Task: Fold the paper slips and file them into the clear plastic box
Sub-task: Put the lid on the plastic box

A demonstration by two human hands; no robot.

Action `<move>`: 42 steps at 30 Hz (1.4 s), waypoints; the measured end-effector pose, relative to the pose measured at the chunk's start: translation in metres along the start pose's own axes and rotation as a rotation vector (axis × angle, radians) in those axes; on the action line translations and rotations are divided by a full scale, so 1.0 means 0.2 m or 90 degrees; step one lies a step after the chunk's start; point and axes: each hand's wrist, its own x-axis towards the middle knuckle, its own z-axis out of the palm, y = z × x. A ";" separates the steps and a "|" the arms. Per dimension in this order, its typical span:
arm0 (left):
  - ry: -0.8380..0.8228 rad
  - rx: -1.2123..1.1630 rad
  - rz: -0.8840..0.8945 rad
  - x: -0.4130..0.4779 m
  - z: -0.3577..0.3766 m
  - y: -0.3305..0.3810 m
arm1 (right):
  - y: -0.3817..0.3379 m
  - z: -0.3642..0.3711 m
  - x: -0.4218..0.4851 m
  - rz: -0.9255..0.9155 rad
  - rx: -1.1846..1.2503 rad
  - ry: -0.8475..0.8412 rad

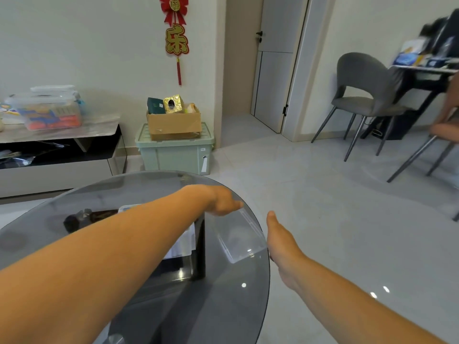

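Left forearm crosses over round smoked-glass table (pixel 74 227), right forearm comes in off table's right rim. Clear plastic box (pixel 244 235) sits on the glass at the table's right edge, blurry, contents not readable. Right hand (pixel 280 242) is edge-on just beside box's right side, thumb straight and pointing away; its fingers are hidden, so grip can't be told. Left hand (pixel 219 199) is at box's far end, back of hand toward camera, motion-blurred; whether its fingers clamp the box or only touch it, can't tell. White paper slips (pixel 185 240) lie left of the box, partly under left forearm, fold state not visible. Dark object (pixel 79 219) on table's far left. Beyond on grey tile floor: green storage bin (pixel 173 155) with cardboard carton (pixel 173 125) on top. Low console (pixel 59 155) at left carries a plastic container (pixel 47 110). Red hanging ornament (pixel 176 38) on wall, grey door (pixel 275 63), grey chair (pixel 362 93) by a cluttered desk (pixel 427 68).
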 end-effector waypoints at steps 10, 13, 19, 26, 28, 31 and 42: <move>-0.073 -0.117 0.013 -0.04 0.11 0.12 | 0.04 -0.03 0.04 0.009 0.160 -0.047; -0.011 -0.274 -0.001 -0.06 0.15 0.13 | 0.02 -0.07 0.03 -0.049 0.124 -0.008; 0.222 -0.496 0.007 -0.19 0.06 0.10 | -0.18 -0.09 -0.02 -0.203 0.037 0.062; 0.424 -0.551 0.088 -0.56 0.05 -0.31 | -0.46 0.22 -0.22 -0.508 -0.103 -0.001; 0.457 -0.628 0.103 -0.64 0.11 -0.43 | -0.46 0.34 -0.27 -0.620 -0.168 -0.038; 0.516 -0.691 0.130 -0.70 0.19 -0.57 | -0.43 0.46 -0.28 -0.780 -0.304 -0.069; 0.483 -0.649 0.134 -0.69 0.57 -0.84 | -0.22 0.55 -0.21 -0.769 -0.359 -0.183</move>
